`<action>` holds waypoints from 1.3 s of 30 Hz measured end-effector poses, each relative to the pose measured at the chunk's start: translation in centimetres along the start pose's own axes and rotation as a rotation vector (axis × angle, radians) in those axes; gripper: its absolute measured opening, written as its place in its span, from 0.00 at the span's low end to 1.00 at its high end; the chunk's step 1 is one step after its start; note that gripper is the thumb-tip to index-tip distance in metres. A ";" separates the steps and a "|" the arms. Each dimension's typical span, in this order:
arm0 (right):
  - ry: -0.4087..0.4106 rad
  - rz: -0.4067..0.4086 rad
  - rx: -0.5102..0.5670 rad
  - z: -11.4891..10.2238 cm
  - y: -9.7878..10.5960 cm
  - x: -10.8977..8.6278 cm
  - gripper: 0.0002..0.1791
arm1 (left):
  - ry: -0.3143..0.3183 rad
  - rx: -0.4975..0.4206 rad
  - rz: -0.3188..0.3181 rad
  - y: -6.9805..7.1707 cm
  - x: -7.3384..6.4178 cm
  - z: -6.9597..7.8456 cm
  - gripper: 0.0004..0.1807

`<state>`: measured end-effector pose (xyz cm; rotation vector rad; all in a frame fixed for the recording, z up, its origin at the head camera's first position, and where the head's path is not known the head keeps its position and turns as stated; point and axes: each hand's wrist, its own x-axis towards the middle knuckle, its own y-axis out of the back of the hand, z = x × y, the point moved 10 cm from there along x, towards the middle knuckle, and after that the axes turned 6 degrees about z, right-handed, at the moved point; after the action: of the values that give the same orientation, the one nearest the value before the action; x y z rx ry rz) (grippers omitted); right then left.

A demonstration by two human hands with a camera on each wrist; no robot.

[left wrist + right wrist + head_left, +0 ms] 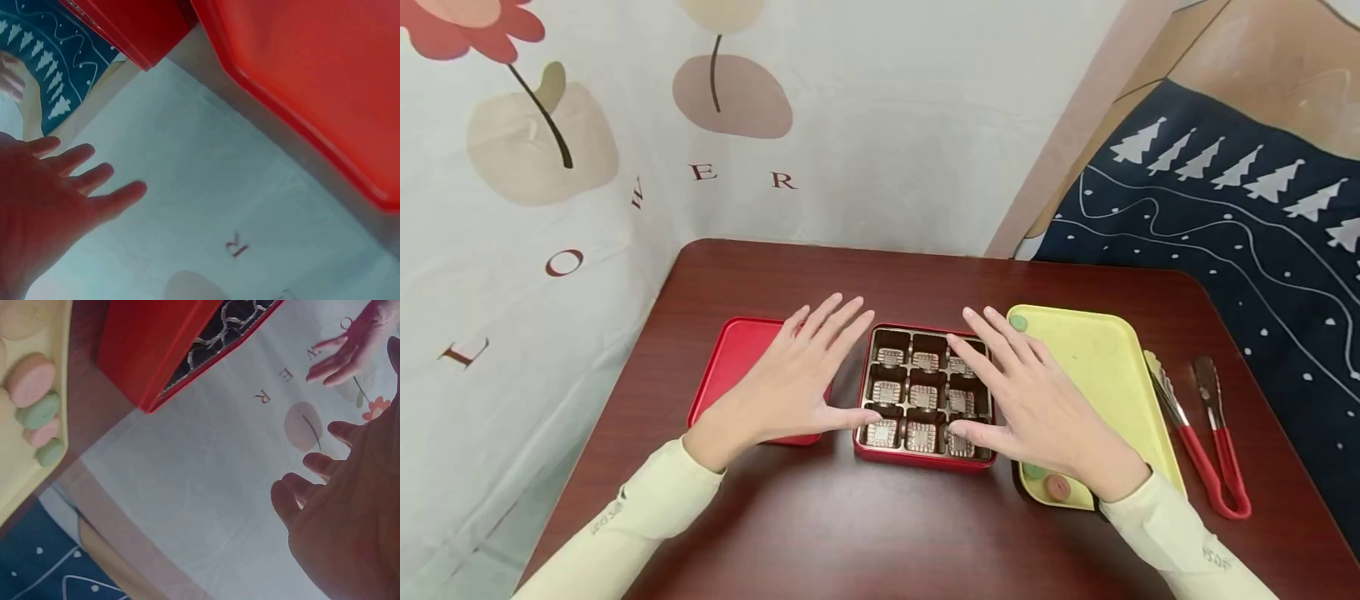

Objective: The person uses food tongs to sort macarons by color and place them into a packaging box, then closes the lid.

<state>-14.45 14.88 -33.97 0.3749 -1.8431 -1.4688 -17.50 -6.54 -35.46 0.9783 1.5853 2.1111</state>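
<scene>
A red tin with a brown insert of several square compartments stands mid-table, its compartments visibly unfilled. My left hand hovers with spread fingers over the red lid and the tin's left edge, holding nothing. Over the tin's right side and the yellow tray is my right hand, fingers likewise extended and nothing in them. Partly hidden under that hand, the tray carries macarons; in the right wrist view a pink macaron and a green macaron lie near its edge.
Right of the tray lie tongs with red handles. The brown table borders a white printed curtain at the back and left. A dark blue cloth with white trees hangs beyond its right edge.
</scene>
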 end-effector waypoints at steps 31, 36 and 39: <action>-0.415 0.045 0.068 12.2 0.7 -10.0 0.51 | 0.106 -0.321 -0.259 -6.3 -1.4 -2.7 0.76; -0.526 0.023 0.064 15.6 1.2 -14.1 0.52 | 0.103 -0.336 -0.283 -6.8 -1.6 -2.7 0.77; -0.589 0.004 0.043 17.3 1.7 -16.6 0.52 | 0.098 -0.341 -0.283 -7.1 -1.6 -2.8 0.78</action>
<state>-14.76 38.26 -39.73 -0.0584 -2.3263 -1.6558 -19.29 -7.21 -43.03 0.5131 1.2581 2.1546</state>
